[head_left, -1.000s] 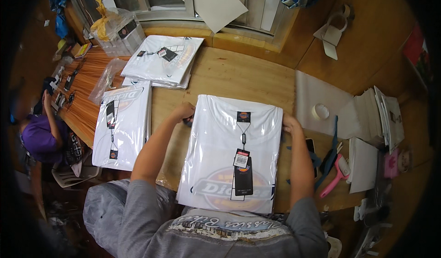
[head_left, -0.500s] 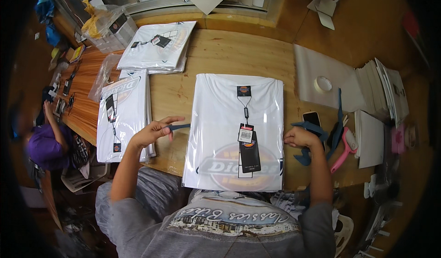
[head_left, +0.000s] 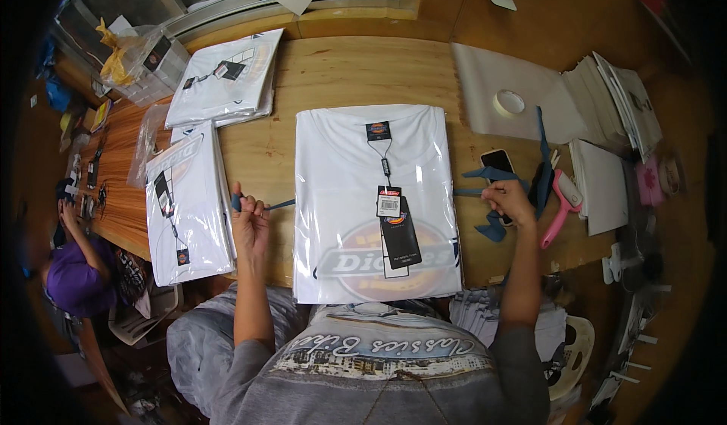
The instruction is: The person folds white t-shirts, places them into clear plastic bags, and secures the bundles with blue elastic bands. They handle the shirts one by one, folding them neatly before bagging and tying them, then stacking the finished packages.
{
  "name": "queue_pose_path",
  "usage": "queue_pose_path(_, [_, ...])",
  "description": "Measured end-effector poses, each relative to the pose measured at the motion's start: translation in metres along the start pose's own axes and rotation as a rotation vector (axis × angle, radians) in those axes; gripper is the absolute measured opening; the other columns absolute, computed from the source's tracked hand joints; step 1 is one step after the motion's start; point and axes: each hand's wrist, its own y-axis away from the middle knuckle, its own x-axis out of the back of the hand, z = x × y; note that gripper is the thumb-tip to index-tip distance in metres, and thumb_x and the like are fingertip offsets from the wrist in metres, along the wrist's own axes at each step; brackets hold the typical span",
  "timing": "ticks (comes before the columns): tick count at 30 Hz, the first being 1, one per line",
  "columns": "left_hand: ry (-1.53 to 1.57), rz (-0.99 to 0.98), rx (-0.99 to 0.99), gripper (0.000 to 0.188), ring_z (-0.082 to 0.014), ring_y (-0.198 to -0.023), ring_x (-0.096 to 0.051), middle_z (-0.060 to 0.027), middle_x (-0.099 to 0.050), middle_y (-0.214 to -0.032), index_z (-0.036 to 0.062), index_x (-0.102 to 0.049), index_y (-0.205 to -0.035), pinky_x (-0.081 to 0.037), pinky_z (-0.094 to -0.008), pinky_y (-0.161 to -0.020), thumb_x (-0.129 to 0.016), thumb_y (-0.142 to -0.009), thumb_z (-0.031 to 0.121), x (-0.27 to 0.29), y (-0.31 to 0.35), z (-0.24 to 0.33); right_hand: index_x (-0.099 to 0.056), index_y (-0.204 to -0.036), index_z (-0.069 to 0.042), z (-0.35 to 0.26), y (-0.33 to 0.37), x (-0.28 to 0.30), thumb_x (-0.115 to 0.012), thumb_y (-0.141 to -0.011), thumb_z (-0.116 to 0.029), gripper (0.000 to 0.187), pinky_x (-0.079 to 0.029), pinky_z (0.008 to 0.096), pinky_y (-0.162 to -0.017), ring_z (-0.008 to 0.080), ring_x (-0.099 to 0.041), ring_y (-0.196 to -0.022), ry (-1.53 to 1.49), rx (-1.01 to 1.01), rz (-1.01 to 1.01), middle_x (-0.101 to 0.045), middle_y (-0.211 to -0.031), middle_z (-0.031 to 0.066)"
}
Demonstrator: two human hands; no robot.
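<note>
A neat stack of folded white T-shirts in clear plastic lies in front of me, with black hang tags on the top one. A dark blue cloth strip comes out from beneath the stack at both sides. To the left of the stack, my left hand is closed around one end of the strip. On the right, my right hand pinches the strip where it runs out past the shirts. The part under the shirts is hidden.
More bagged white shirts are piled at the left, with another pile behind them. On the right lie loose blue strips, a phone, a pink-handled tool and a tape roll. A person in purple sits far left.
My left hand has closed and turned upright, drawing the strip's end leftward from the stack. My right hand has moved away from the stack's edge, pulling the strip out to the right.
</note>
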Motion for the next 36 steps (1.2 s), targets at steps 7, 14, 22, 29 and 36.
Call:
queue_pose_path(7, [0.322, -0.169, 0.093, 0.027, -0.0075, -0.048, -0.03, -0.002, -0.034, -0.065, 0.0135, -0.044, -0.1, -0.029, -0.016, -0.043, -0.041, -0.079, -0.003, 0.003, -0.012, -0.006, -0.055, -0.071, 0.001, 0.016, 0.011, -0.033, -0.056, -0.075, -0.01, 0.012, -0.029, 0.0168, -0.033, 0.005, -0.04, -0.039, -0.376, 0.054, 0.177, -0.048, -0.05, 0.0011])
queue_pose_path(14, [0.38, -0.03, 0.121, 0.028, -0.0117, -0.063, -0.039, -0.0049, -0.043, -0.076, 0.0092, -0.043, -0.099, -0.034, -0.021, -0.052, -0.044, -0.075, -0.005, 0.014, -0.012, -0.01, -0.052, -0.079, -0.002, 0.023, 0.011, -0.032, -0.053, -0.078, -0.013, 0.012, -0.038, 0.0178, -0.049, 0.011, -0.052, -0.06, -0.641, 0.144, 0.244, -0.053, -0.07, 0.0054])
queue_pose_path(22, [0.001, -0.345, -0.216, 0.012, -0.0056, -0.046, -0.033, 0.0022, -0.041, -0.059, 0.0067, -0.044, -0.088, -0.032, -0.0191, -0.052, -0.05, -0.077, 0.005, -0.049, 0.005, 0.068, -0.049, -0.084, -0.007, 0.019, -0.003, -0.091, -0.04, -0.085, -0.024, 0.019, -0.031, 0.0232, -0.081, 0.016, -0.044, -0.094, -1.237, 0.321, -0.061, -0.051, -0.096, 0.0078])
queue_pose_path(29, [-0.623, -0.569, -0.206, 0.006, -0.006, -0.042, -0.035, -0.0002, -0.041, -0.054, 0.004, -0.047, -0.08, -0.026, -0.0173, -0.038, -0.05, -0.078, 0.008, -0.172, 0.008, 0.048, -0.045, -0.078, -0.008, 0.016, -0.003, -0.119, -0.043, -0.084, -0.021, 0.015, -0.031, 0.0168, -0.06, 0.0052, -0.037, -0.064, -0.783, 0.325, 0.263, -0.041, -0.068, -0.0036])
queue_pose_path(36, [-1.183, -1.18, -0.043, 0.006, -0.0178, -0.053, -0.052, -0.0118, -0.05, -0.056, 0.0004, -0.047, -0.073, -0.039, -0.0285, -0.05, -0.048, -0.07, -0.004, -0.225, 0.026, -0.139, -0.046, -0.078, -0.003, 0.003, -0.002, -0.144, -0.042, -0.082, -0.014, 0.013, -0.035, 0.0208, -0.062, 0.0084, -0.041, -0.068, -0.629, 0.448, 0.512, -0.043, -0.07, -0.0015])
